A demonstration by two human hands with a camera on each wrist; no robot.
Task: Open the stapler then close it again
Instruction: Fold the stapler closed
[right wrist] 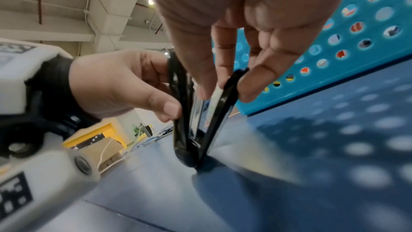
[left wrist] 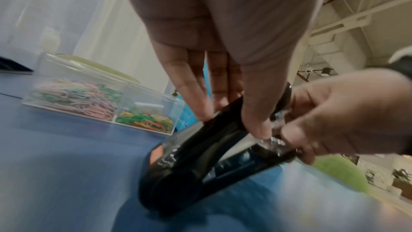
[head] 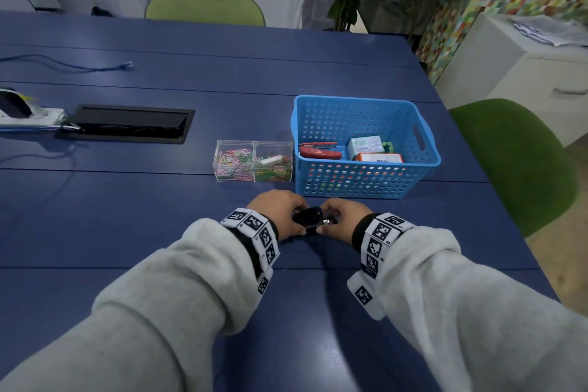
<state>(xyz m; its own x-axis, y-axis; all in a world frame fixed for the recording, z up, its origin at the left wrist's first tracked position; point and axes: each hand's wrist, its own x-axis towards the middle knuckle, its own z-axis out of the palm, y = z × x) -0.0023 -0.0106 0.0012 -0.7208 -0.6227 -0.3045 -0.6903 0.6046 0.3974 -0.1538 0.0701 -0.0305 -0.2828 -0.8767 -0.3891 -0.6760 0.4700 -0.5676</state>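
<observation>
A black stapler (head: 308, 216) stands on the blue table (head: 159, 232) between both hands, just in front of the basket. In the right wrist view the stapler (right wrist: 181, 108) is spread in a narrow V, hinge end down on the table, with the metal magazine showing between top arm and base. My left hand (head: 294, 216) grips the top arm, thumb on one side and fingers (left wrist: 191, 91) on the other. My right hand (right wrist: 225, 89) pinches the base near its tip. In the left wrist view the stapler (left wrist: 189, 161) is blurred.
A blue perforated basket (head: 366, 188) behind the hands holds a red stapler (head: 319, 152) and small boxes. Left of it sits a clear box of coloured paper clips (head: 253, 161). A black cable hatch (head: 127, 122) lies far left. A green chair (head: 515, 162) stands by the table's right edge.
</observation>
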